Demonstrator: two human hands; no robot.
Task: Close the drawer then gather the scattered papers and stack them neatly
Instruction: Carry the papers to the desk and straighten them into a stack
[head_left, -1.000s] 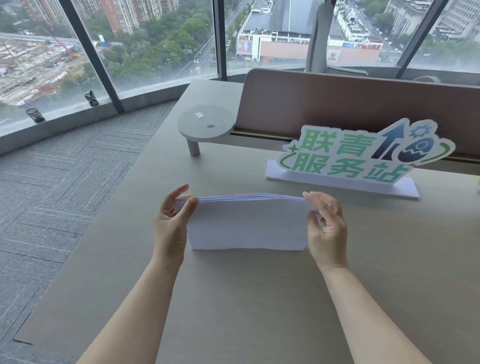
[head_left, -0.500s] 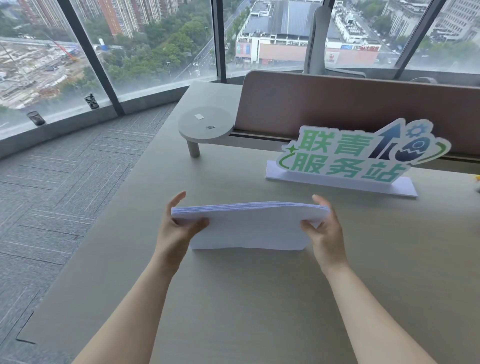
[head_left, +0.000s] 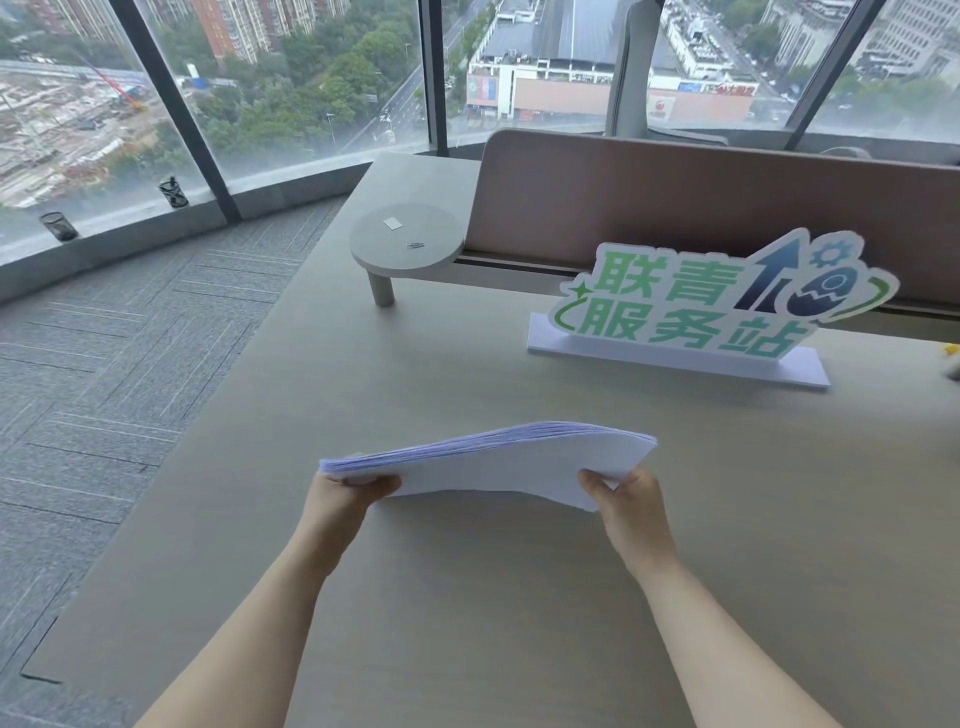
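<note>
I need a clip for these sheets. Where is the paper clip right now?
In the head view, the paper clip lies on the small round shelf, far left of the green sign, beside a small white slip.

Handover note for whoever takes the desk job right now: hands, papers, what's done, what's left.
Left hand: shut on the left end of the paper stack.
Right hand: shut on the stack's right near corner.
Papers: all in one stack, held just over the desk, bowed up in the middle, right end higher, edges roughly flush. No loose sheets in view.
Drawer: not in view, so I cannot tell whether it is closed.
Nearby: green sign stands behind the stack, clear of it.
Left: lay the stack flat on the desk, square it if needed, check the drawer.
</note>
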